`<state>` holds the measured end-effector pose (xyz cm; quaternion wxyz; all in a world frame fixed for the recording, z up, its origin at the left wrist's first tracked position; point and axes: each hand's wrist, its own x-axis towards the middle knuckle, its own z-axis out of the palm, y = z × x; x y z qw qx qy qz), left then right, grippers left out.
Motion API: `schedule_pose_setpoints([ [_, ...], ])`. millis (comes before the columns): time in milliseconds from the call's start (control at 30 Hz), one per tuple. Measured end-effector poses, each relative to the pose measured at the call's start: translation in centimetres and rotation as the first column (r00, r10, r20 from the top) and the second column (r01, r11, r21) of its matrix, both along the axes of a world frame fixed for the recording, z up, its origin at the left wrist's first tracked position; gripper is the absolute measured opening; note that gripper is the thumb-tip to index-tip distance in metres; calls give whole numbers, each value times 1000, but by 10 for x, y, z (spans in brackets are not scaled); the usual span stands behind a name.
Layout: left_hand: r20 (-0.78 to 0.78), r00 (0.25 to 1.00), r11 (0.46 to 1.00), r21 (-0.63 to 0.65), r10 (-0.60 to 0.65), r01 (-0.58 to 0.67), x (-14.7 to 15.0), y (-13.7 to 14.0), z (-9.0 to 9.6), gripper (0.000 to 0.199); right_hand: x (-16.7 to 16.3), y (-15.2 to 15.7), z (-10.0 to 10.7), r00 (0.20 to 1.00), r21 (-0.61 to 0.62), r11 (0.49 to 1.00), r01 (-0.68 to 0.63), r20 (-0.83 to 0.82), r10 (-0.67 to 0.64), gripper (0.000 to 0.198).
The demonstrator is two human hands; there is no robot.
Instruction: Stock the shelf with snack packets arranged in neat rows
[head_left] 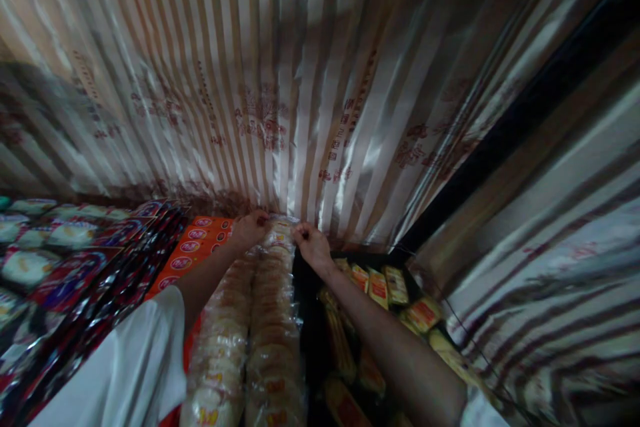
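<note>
At the far end of a row of packets, my left hand (250, 230) is closed, its fingertips pinched at the left upper edge of a clear plastic packet (281, 235). My right hand (313, 247) is closed too, with thumb and fingers pinching the right upper edge of the same packet. Pale, round, flat pieces seem to be inside, though dim light blurs the detail. Two columns of similar clear packets (273, 353) with small orange-yellow labels stretch from there toward me, standing on edge and packed tightly.
An orange printed box (187, 250) lies left of the columns. Beyond it are dark, shiny red-blue packets (107, 280) and white packets (30, 267). On the right, a black surface bears yellow-wrapped packs (377, 288). A striped plastic curtain (260, 80) hangs behind, beside a dark slanted bar (500, 140).
</note>
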<state>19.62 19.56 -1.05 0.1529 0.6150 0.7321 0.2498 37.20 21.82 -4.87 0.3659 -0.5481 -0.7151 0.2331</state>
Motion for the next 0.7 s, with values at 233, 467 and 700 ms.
schedule_pose_setpoints([
  [233,-185,980,997,0,-70,71,-3,1,-3,13,3,-10,6,992,-47,996,75,105,-70,15],
  [467,-185,982,999,27,-21,27,2,-1,-6,15,12,-20,15,970,-87,993,-84,221,102,21],
  [700,-113,993,998,50,-26,32,1,-9,2,18,5,-21,11,993,-100,991,-89,70,96,9],
])
